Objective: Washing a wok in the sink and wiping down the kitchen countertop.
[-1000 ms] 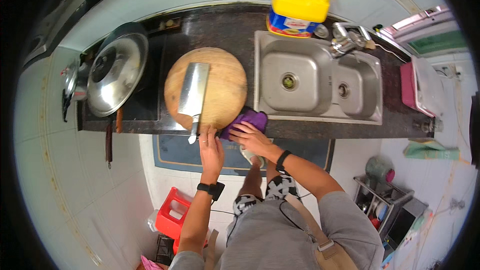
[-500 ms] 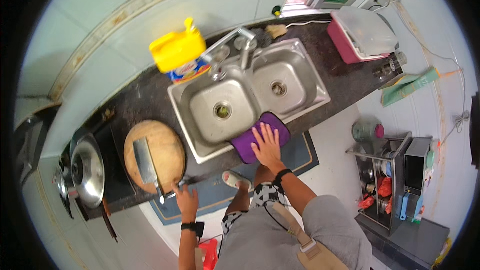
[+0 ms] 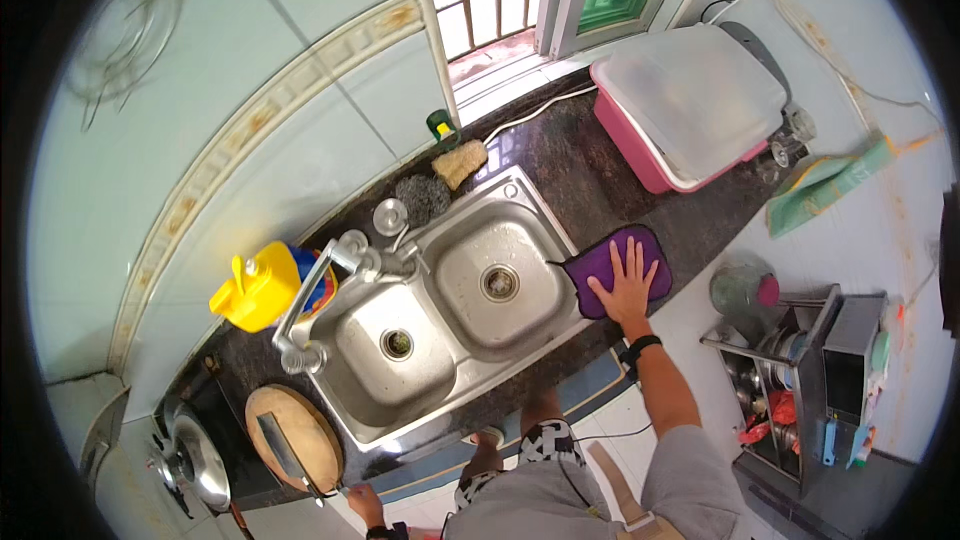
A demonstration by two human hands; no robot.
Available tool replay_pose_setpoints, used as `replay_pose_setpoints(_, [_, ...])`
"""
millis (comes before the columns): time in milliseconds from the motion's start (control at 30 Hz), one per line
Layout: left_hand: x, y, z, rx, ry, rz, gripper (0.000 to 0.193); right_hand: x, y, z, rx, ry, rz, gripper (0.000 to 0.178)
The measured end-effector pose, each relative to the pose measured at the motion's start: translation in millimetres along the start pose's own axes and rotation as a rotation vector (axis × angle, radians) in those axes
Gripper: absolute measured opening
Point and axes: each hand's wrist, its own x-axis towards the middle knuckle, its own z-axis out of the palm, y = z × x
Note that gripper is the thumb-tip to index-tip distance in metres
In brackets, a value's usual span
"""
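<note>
My right hand [image 3: 627, 292] lies flat with fingers spread on a purple cloth [image 3: 598, 270] with dark edging, pressing it to the dark countertop just right of the double steel sink [image 3: 463, 355]. The cloth's left corner touches the sink rim. Low in the view, my left hand [image 3: 364, 505] is at the counter's front edge, beside the handle end of a cleaver [image 3: 283, 448]; its fingers are small and partly hidden. That cleaver rests on a round wooden cutting board [image 3: 318, 437].
A faucet [image 3: 365, 262] arches over the left basin, with a yellow jug [image 3: 258, 292] behind it. A scouring pad [image 3: 422, 198] and a tan sponge [image 3: 461, 164] sit behind the sink. A lidded pink bin [image 3: 640, 145] stands at right; a wok lid [image 3: 198, 460] is far left.
My right hand and the purple cloth have moved right, from the sink's front edge to the countertop beside it. The view has shifted right; my left hand stays near the cutting board.
</note>
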Motion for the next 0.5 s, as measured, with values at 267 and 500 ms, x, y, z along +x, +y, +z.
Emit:
replay_pose_setpoints(267, [-72,66,31,-0.417,-0.188,0.293,0.023,210,-50,5,0.007,-0.056,-0.18,0.079])
replay_pose_setpoints(500, [-97,398,-27,-0.253,-0.385,0.852,0.019,285,-102,47,0.089,0.148,-0.194,0.075])
